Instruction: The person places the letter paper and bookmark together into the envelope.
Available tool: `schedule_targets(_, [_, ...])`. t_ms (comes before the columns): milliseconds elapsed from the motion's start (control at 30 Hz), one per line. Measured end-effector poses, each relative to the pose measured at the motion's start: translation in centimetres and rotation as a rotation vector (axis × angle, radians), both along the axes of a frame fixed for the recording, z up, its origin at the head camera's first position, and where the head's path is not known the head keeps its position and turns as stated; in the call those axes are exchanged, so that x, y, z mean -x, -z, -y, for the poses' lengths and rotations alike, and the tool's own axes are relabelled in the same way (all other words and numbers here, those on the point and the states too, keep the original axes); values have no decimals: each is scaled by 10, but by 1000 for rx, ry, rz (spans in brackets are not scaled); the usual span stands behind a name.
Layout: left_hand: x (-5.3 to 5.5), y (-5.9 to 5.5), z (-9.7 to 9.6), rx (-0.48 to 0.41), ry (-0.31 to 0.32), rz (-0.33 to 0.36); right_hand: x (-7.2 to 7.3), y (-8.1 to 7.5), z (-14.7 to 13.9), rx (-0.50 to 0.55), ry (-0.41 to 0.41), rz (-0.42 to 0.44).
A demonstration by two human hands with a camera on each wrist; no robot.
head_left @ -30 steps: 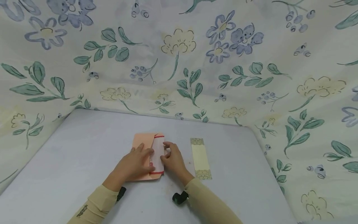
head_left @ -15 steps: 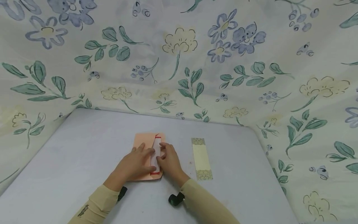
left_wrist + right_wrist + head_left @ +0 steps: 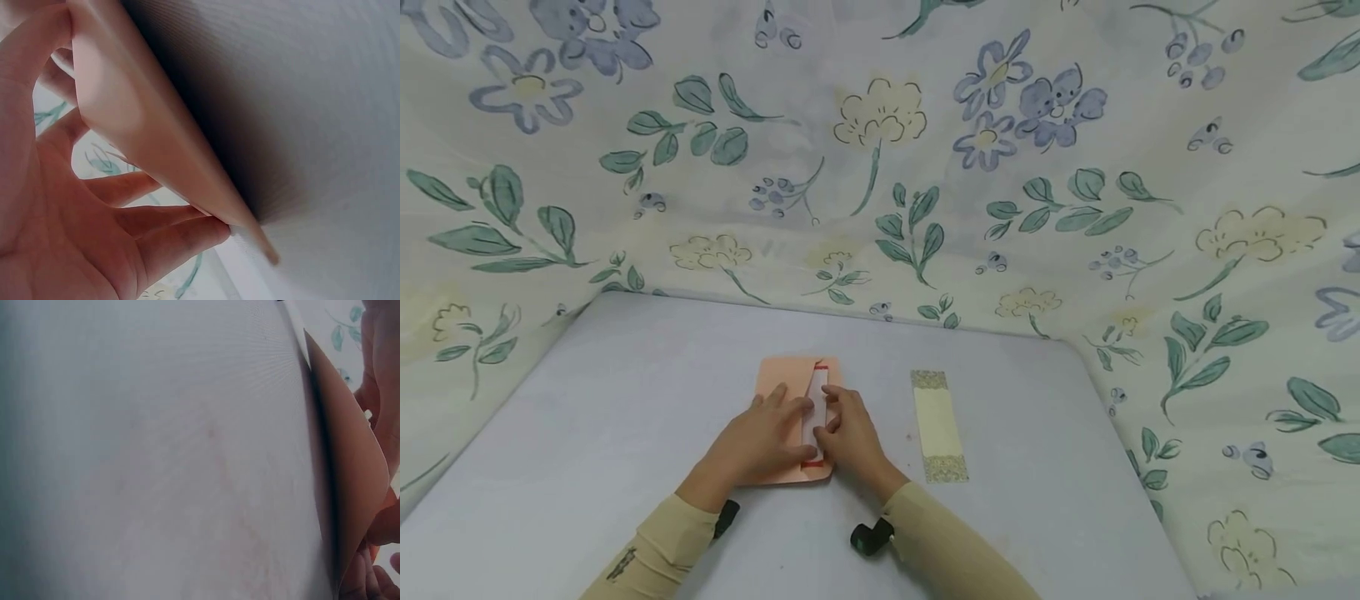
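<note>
A peach envelope [image 3: 778, 371] lies on the table, its opening facing right. From that opening sticks a narrow strip of a white card [image 3: 816, 383] with red bands at its far and near ends; the rest is hidden inside. My left hand [image 3: 758, 437] rests on the envelope with spread fingers, its fingertips at the opening's edge. With thumb and forefinger apart, my right hand [image 3: 853, 433] holds the card's right edge. In the left wrist view the envelope [image 3: 150, 131] slants under the left fingers. The envelope's edge [image 3: 356, 450] lifts a little in the right wrist view.
To the right of the hands lies a cream paper strip [image 3: 936, 425] with patterned ends. The white table [image 3: 1045, 450] is bordered by a floral cloth [image 3: 880, 192] at the back and sides. Dark wrist cameras [image 3: 871, 537] hang beneath the sleeves.
My right hand has moved left with the card, which has slid deeper into the envelope, so a narrower strip shows. My left hand has kept its place on the envelope.
</note>
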State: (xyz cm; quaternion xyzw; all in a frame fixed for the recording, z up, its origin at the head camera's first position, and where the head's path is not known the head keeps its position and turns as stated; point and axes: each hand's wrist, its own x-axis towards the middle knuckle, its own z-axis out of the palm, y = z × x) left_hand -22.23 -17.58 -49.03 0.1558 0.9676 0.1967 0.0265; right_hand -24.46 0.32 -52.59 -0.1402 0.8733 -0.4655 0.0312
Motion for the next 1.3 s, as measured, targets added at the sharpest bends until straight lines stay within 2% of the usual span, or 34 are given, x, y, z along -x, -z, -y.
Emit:
schedule_targets(233, [0, 3, -1, 9, 17, -45, 2, 1, 6, -18, 12, -6])
schedule_targets(667, [0, 3, -2, 0, 32, -60, 3, 0, 9, -7, -12, -39])
schedule_targets(1000, [-2, 2, 0, 0, 37, -53, 3, 0, 9, 3, -32, -26])
schedule_targets(1300, [-2, 1, 1, 6, 20, -38, 4, -3, 6, -3, -7, -23])
